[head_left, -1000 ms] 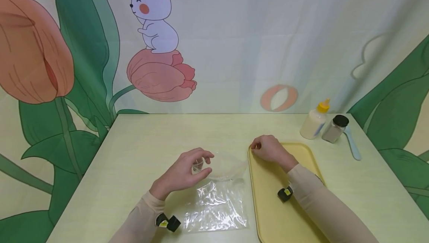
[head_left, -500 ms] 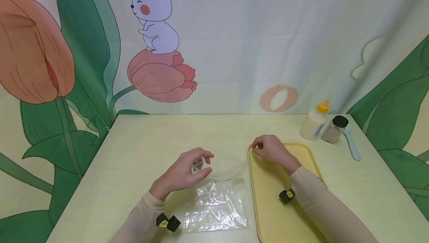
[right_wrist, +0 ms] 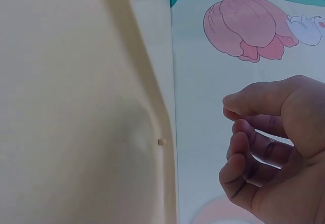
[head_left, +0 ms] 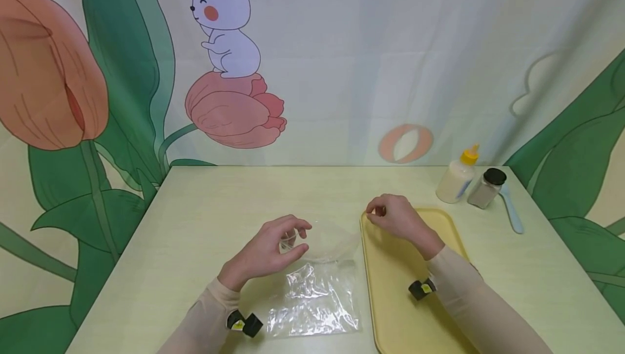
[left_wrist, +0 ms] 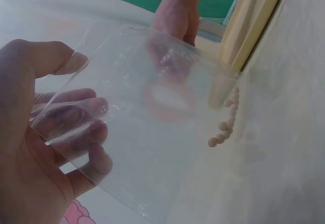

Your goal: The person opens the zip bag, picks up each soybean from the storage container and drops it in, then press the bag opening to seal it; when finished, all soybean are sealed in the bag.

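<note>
Curved fingers of my left hand [head_left: 263, 251] hold a clear plastic bag [head_left: 312, 302] near its upper edge. In the left wrist view, those fingers [left_wrist: 94, 132] show through the plastic while the thumb [left_wrist: 61, 56] crosses the edge. Small beige beads [left_wrist: 222, 126] lie in a row near the bag's lower end; whether they are inside it is unclear. Over the far left corner of the yellow tray [head_left: 415, 310], my right hand [head_left: 397, 218] has curled fingers, thumb and index tips together. Nothing shows between them. One bead [right_wrist: 161, 141] sits at the tray's raised edge.
At the table's back right stand a bottle [head_left: 455, 180] with a yellow nozzle and a small jar [head_left: 485, 190] with a black lid. Beside them lies a pale blue spoon-like tool [head_left: 511, 210]. A printed curtain [head_left: 332, 72] hangs behind the table [head_left: 185, 224].
My right hand has shifted slightly up and to the right over the tray corner, its wrist swinging right. The left hand and the bag have stayed put.
</note>
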Demonstrator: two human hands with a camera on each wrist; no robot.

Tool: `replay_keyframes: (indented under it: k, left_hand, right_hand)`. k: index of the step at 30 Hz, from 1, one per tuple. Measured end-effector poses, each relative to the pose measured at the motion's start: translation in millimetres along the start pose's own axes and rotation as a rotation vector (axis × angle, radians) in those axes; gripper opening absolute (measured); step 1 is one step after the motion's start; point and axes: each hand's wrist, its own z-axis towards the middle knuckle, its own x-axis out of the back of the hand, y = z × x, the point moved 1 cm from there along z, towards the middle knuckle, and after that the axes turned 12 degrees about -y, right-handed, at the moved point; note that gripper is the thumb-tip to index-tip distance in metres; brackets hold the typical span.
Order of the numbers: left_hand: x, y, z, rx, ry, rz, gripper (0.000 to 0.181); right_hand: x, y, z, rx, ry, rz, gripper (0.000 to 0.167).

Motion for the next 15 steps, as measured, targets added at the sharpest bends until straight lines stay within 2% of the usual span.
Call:
replay_keyframes:
  k: [15]
  left_hand:
    - [0.4,-0.1,0.3,0.003,0.0,0.008,0.032]
  right_hand:
    - [10,-30,-13.2,0.12,0.116,-0.013,0.004]
